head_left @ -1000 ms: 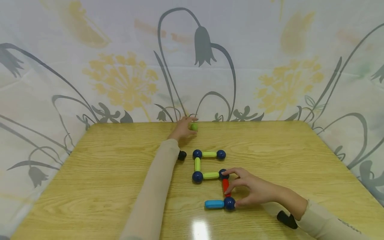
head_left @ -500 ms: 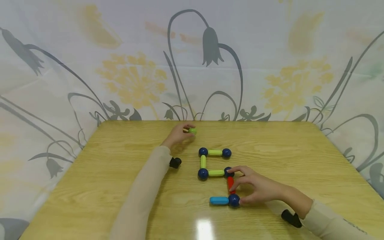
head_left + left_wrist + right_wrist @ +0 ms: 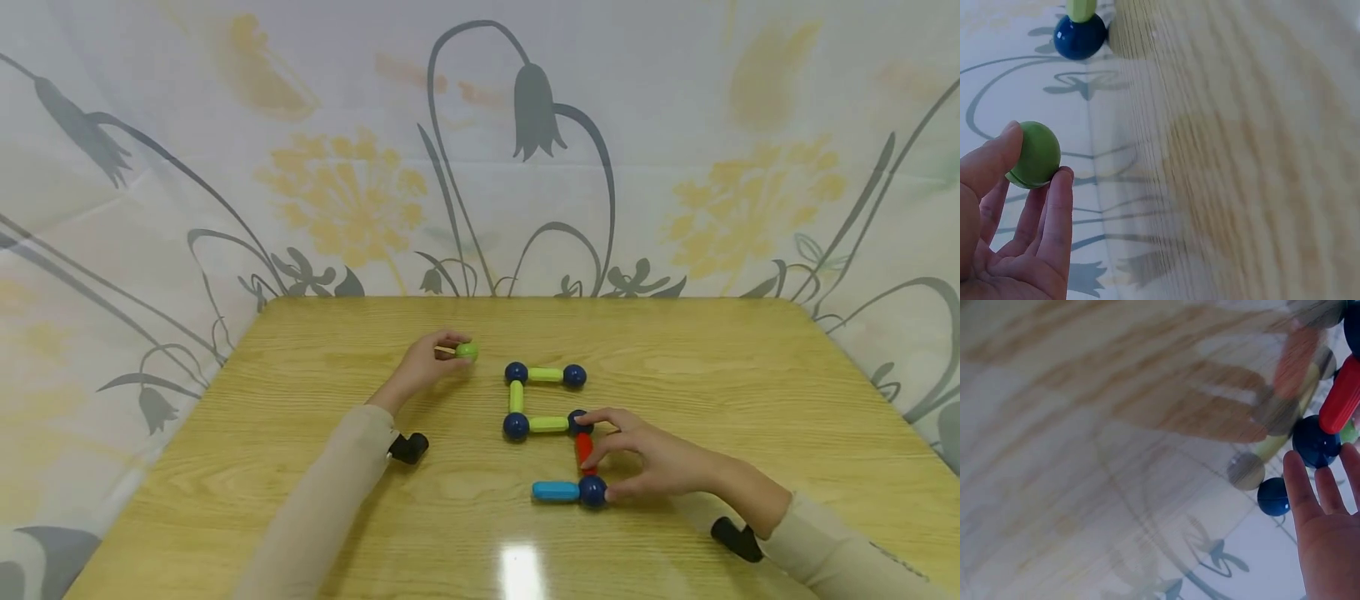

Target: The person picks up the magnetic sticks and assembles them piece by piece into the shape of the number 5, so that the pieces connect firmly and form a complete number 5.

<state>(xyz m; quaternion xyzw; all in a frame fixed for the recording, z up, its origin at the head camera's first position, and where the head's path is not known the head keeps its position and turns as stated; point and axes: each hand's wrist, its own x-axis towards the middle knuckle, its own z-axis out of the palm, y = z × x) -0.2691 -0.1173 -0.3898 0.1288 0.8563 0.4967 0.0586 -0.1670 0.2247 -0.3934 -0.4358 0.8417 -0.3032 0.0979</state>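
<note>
In the head view, my left hand [image 3: 420, 371] pinches a green ball [image 3: 467, 352] between thumb and fingers, left of a magnetic ball-and-stick figure. The left wrist view shows the green ball [image 3: 1037, 153] held at the fingertips. The figure joins dark blue balls [image 3: 516, 427] with yellow-green sticks [image 3: 548, 424], a red stick [image 3: 584, 451] and a light blue stick [image 3: 555, 492] pointing left. My right hand [image 3: 663, 458] spans the red stick's ends: index finger on the upper ball, thumb against the lower ball [image 3: 592, 492]. The right wrist view shows fingertips at a blue ball [image 3: 1315, 441].
A wooden tabletop [image 3: 337, 333] lies under everything, with a bright reflection near the front. Behind and beside it hangs a flower-patterned cloth [image 3: 480, 167]. A black camera mount [image 3: 408, 448] sits on the left wrist, another black mount [image 3: 737, 539] on the right.
My left hand has closed on the green ball at the far edge and drawn it nearer and to the left. The right hand stays at the figure; the head view has shifted slightly.
</note>
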